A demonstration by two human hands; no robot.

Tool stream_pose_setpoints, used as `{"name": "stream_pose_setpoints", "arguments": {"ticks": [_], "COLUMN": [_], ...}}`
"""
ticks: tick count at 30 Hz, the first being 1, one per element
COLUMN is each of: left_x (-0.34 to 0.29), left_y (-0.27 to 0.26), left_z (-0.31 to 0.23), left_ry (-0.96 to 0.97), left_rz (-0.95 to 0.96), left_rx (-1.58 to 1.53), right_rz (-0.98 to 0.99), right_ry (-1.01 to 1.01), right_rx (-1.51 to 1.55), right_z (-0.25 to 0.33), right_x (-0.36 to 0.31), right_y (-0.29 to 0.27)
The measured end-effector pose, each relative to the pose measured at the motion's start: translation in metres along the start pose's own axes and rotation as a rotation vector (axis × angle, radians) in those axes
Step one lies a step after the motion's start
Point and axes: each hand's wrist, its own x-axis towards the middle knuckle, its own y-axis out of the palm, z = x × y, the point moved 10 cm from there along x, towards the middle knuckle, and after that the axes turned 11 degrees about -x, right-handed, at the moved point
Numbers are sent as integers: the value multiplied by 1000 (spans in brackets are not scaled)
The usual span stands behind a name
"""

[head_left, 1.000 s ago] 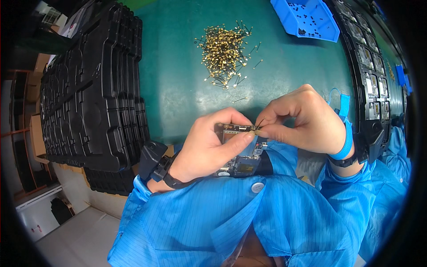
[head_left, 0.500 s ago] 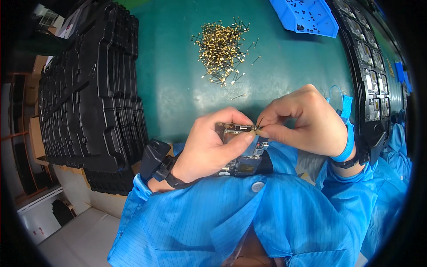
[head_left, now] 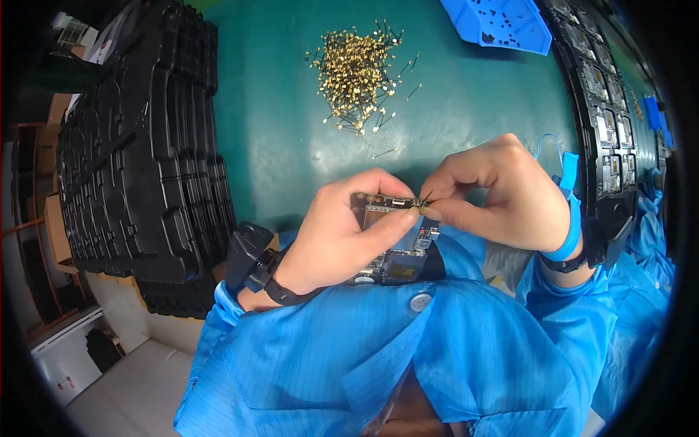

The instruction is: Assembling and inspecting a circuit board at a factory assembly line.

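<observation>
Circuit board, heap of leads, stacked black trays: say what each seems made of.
Circuit board: probably rigid laminate, dark, with shiny metallic-looking parts.
Heap of leads: gold-coloured tips, likely metal, since they glint; thin black stems, perhaps plastic-coated.
Stacked black trays: apparently moulded plastic, semi-gloss, given ribbed recesses and soft highlights.

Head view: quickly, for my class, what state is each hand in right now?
Left hand: closed, holding the circuit board between thumb and fingers.
Right hand: closed, apparently pinching a thin dark cable at the board's edge.
</observation>
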Motion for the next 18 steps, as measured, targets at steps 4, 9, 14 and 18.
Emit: {"name": "stream_pose_setpoints", "arguments": {"ticks": [4,9,14,18], "left_x": [2,2,18,22], "left_y": [-1,-22,-26,31], "left_z": [9,-1,-5,18], "left_ry": [-79,151,232,-108], "left_rz": [26,-136,-191,257], "left_rx": [-75,-117,-423,-1296], "right_rz": [32,105,-293,-317], "right_ry": [11,38,-88,-306], "right_rx": [125,233,445,300], "right_z": [-14,-19,-30,6], "right_x": [0,-10,0,11], "right_y": [6,22,1,1]}}
